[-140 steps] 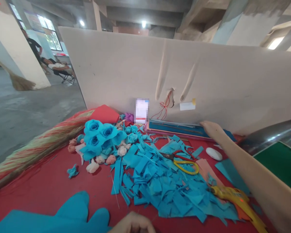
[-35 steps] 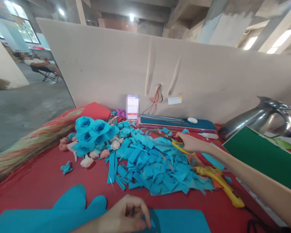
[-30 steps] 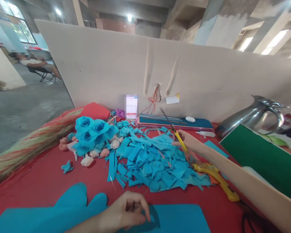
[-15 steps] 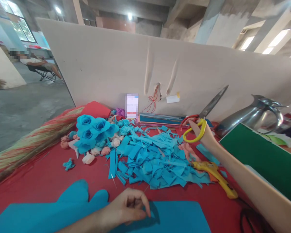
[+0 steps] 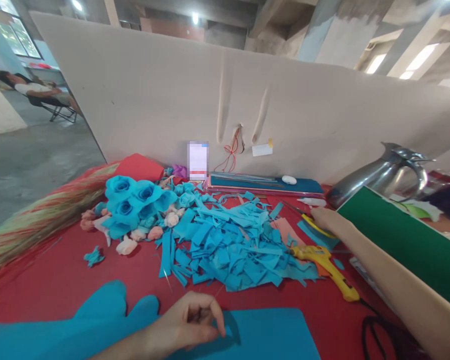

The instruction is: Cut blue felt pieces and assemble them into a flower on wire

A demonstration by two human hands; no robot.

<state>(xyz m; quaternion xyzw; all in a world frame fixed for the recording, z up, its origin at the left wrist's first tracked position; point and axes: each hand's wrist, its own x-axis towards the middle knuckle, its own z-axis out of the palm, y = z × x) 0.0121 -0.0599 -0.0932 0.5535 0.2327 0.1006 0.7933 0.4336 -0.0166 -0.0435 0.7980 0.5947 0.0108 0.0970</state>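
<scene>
My right hand [image 5: 320,219] is low over the right side of the table, its fingers closed round the scissors [image 5: 308,220], whose yellow handle and dark blade show in part. My left hand [image 5: 197,317] hovers over a blue sheet [image 5: 270,325] at the front, its fingers curled and the index finger bent toward the thumb. Whatever its fingertips may hold is too hidden to make out. Rounded blue paper shapes [image 5: 105,300] lie left of it. Beyond spreads a heap of blue paper scraps [image 5: 232,240]. A yellow glue gun [image 5: 328,265] lies just in front of the right hand.
Blue paper flowers [image 5: 131,200] stand at the left among small pale rosettes. A phone [image 5: 198,161] leans on the white board [image 5: 153,100]. At the right are a metal jug [image 5: 378,172] and a green board [image 5: 405,245]. A person [image 5: 37,90] reclines in the far background.
My right hand has come down with the scissors from raised, blade pointing up, to the table surface. The left hand keeps its pose. The view has shifted slightly right.
</scene>
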